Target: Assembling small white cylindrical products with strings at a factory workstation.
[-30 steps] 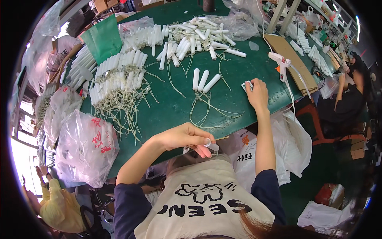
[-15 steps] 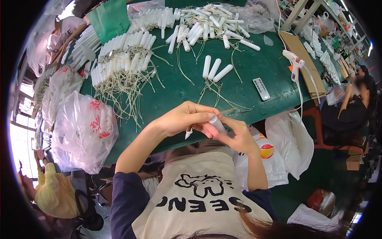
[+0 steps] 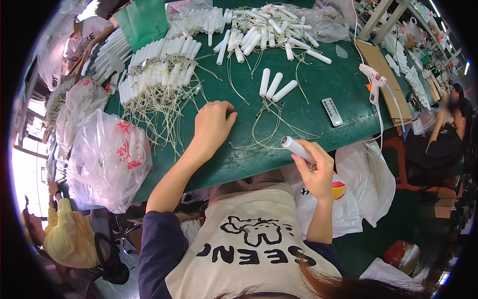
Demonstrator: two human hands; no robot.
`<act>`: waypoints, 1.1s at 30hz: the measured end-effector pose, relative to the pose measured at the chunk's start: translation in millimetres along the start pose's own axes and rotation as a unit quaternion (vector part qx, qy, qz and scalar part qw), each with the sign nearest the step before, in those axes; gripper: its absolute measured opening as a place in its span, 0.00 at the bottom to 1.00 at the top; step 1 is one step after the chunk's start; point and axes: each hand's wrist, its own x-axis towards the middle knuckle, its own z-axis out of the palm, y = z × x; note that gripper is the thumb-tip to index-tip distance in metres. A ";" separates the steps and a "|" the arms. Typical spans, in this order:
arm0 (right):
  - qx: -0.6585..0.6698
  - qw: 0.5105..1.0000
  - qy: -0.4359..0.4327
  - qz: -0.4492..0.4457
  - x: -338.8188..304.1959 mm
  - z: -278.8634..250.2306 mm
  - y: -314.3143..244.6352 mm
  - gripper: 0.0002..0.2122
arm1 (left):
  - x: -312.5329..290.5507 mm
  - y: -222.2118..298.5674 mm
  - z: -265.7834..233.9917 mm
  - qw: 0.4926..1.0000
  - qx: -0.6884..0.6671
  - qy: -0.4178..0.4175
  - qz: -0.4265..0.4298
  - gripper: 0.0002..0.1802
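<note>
My right hand (image 3: 318,167) grips a white tube (image 3: 298,149) near the table's front edge. The tube's open-looking end, with a dark centre, points up and left. Further left, my left hand (image 3: 214,124) is over the green table beside a heap of pale wires (image 3: 164,119). Its fingers curl away under the palm, so whatever they hold is hidden. Between and beyond the hands, three white tubes (image 3: 273,84) lie fanned out, with thin wires (image 3: 269,122) trailing towards me.
Wired white tubes (image 3: 162,52) are massed at the back left, and loose ones (image 3: 269,30) at the back. A small remote-like white slab (image 3: 332,112) and a white glue gun (image 3: 372,82) lie to the right. A plastic bag (image 3: 109,159) bulges at the left edge.
My hands were together around the tube and have parted. The left moved up and left towards the wire heap; the right moved slightly right, still with the tube.
</note>
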 end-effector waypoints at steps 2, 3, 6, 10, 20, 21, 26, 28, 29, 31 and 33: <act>-0.012 0.999 0.017 -0.030 -0.1 1.8 -4.7 0.11 | -3.4 6.3 -0.6 0.996 0.044 0.062 0.048 0.12; -0.024 0.997 0.035 -0.059 -0.4 3.4 -5.6 0.12 | -3.3 15.7 -3.6 0.995 -0.012 0.067 0.074 0.12; -0.126 0.984 0.040 -0.123 -1.5 5.0 -11.6 0.15 | -9.1 45.7 -11.8 0.865 -0.452 -0.201 -0.087 0.23; -0.303 0.930 0.040 -0.203 -0.8 12.4 -34.5 0.21 | -14.1 70.9 -19.9 0.742 -0.540 -0.345 -0.198 0.28; -0.236 0.951 0.053 -0.192 -0.7 4.0 -28.7 0.21 | -16.6 65.3 -13.5 0.789 -0.455 -0.366 -0.192 0.27; -0.235 0.952 0.053 -0.191 -0.5 6.9 -28.8 0.21 | -17.3 69.1 -14.7 0.780 -0.475 -0.346 -0.212 0.27; -0.265 0.939 0.045 -0.216 2.5 7.1 -27.3 0.20 | -19.4 55.3 -8.4 0.839 -0.390 -0.344 -0.159 0.30; -0.250 0.945 0.049 -0.207 1.9 5.8 -25.8 0.19 | -20.2 43.5 -8.5 0.875 -0.358 -0.300 -0.127 0.30; -0.227 0.958 0.055 -0.167 1.9 6.5 -24.4 0.17 | -19.7 40.6 -11.4 0.876 -0.357 -0.300 -0.126 0.30; -0.202 0.969 0.063 -0.128 1.5 10.8 -26.1 0.15 | -23.2 36.8 -16.6 0.782 -0.543 -0.297 -0.076 0.30; -0.104 0.986 0.063 -0.110 0.4 23.6 -34.2 0.12 | -32.7 35.8 -18.7 0.793 -0.535 -0.290 0.032 0.26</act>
